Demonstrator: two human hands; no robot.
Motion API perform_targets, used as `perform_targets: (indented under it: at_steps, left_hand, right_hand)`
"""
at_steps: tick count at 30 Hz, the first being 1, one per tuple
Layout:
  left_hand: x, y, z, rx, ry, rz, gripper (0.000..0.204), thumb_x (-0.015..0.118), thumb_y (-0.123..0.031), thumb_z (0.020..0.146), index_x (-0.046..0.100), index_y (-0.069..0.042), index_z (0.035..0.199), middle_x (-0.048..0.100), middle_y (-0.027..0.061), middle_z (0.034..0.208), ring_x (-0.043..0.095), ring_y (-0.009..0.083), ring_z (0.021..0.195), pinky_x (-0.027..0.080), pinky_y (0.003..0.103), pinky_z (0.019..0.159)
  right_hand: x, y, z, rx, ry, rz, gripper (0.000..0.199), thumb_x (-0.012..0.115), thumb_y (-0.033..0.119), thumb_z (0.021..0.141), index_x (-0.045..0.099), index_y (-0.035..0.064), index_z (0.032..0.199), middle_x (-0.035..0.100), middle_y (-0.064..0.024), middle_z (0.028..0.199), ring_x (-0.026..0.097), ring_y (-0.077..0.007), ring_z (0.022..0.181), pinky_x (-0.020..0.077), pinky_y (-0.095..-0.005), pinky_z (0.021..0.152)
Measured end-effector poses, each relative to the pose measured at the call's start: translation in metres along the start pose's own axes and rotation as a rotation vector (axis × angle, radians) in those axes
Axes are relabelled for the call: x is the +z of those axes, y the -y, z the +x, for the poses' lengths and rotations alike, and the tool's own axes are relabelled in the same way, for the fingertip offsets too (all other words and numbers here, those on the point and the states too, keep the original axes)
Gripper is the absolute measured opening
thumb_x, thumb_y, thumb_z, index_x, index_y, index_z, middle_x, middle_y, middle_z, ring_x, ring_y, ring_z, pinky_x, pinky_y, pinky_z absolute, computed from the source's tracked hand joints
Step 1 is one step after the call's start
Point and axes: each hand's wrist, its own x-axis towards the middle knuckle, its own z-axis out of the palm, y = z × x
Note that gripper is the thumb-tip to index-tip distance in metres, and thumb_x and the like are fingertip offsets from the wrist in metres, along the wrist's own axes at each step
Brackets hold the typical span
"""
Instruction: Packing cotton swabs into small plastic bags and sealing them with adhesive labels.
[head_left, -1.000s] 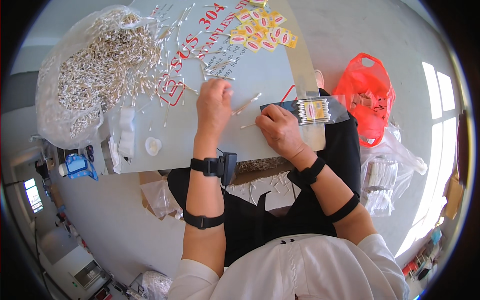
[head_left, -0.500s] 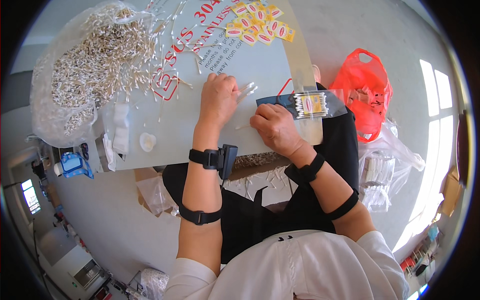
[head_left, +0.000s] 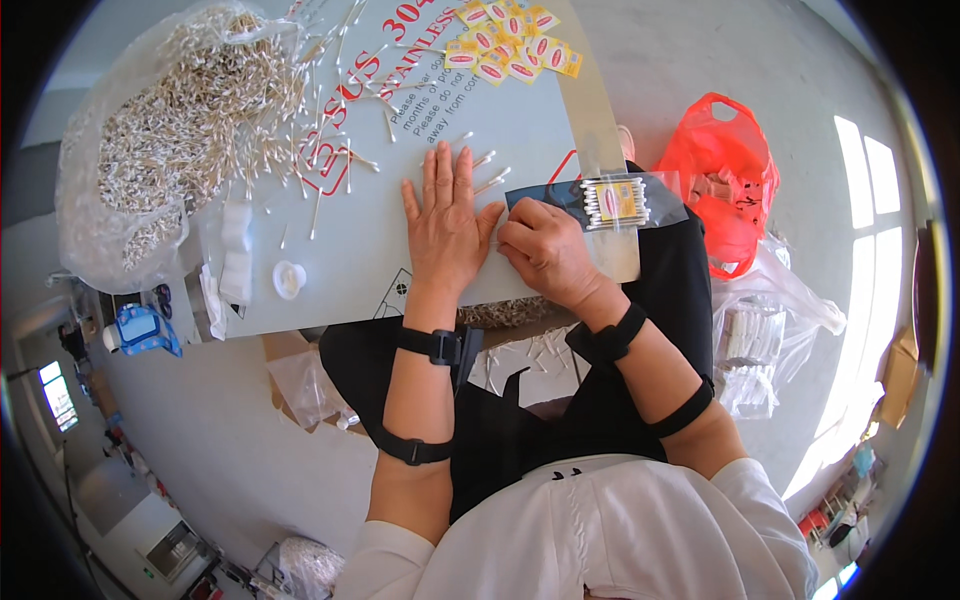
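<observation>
My left hand (head_left: pixel 443 225) lies flat on the tabletop, fingers stretched and the thumb apart. A few loose cotton swabs (head_left: pixel 492 182) show beside its fingertips, partly hidden by it. Close to that thumb, my right hand (head_left: pixel 543 250) is closed in a pinch; what its fingertips hold, if anything, is hidden. Just beyond the right hand lies a flat clear packet (head_left: pixel 660 190) with a dark end. A row of cotton swabs and a yellow card (head_left: pixel 614 202) show at the packet, near the table's right edge.
A large clear bag (head_left: pixel 85 200) of cotton swabs spills across the far left of the grey table (head_left: pixel 370 250). Yellow cards (head_left: pixel 515 45) lie scattered at the far side. A small white dish (head_left: pixel 288 280) sits near the front left. Right of the table is a red plastic bag (head_left: pixel 725 150).
My left hand has opened from a closed grip and now lies flat, fingers spread, over the swabs. The right hand stays pinched in nearly the same place. The view has shifted slightly.
</observation>
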Motion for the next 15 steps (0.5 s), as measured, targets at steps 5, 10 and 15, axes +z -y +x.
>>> perform_targets:
  at_steps: [5, 10, 15]
  left_hand:
    - [-0.003, -0.002, -0.005, 0.05, 0.025, 0.033, 0.076, 0.056, -0.048, 0.092, 0.03, -0.006, 0.149, 0.021, 0.0177, 0.158, 0.018, 0.0339, 0.147, 0.014, 0.061, 0.114]
    - [-0.002, -0.006, 0.002, -0.022, 0.042, 0.078, 0.078, 0.056, -0.05, 0.091, 0.03, -0.004, 0.149, 0.019, 0.0181, 0.158, 0.014, 0.0353, 0.147, 0.013, 0.064, 0.112]
    - [0.007, 0.013, 0.024, -0.134, -0.071, 0.005, 0.072, 0.048, -0.047, 0.096, 0.026, -0.007, 0.151, 0.02, 0.0154, 0.159, 0.015, 0.0329, 0.147, 0.012, 0.062, 0.114]
  right_hand:
    - [-0.003, 0.005, -0.001, 0.251, -0.229, 0.238, 0.015, 0.064, -0.007, 0.071, 0.062, 0.0032, 0.081, 0.056, -0.0107, 0.085, 0.059, -0.0286, 0.073, 0.0494, -0.0355, 0.064]
    - [-0.004, 0.004, -0.002, 0.367, -0.262, 0.28, 0.015, 0.064, -0.008, 0.073, 0.061, 0.002, 0.084, 0.055, -0.0108, 0.086, 0.058, -0.0262, 0.07, 0.0484, -0.033, 0.063]
    - [-0.007, 0.01, 0.0, 0.429, -0.24, 0.33, 0.017, 0.064, -0.009, 0.074, 0.061, 0.0024, 0.087, 0.055, -0.01, 0.089, 0.058, -0.0228, 0.07, 0.0482, -0.0319, 0.062]
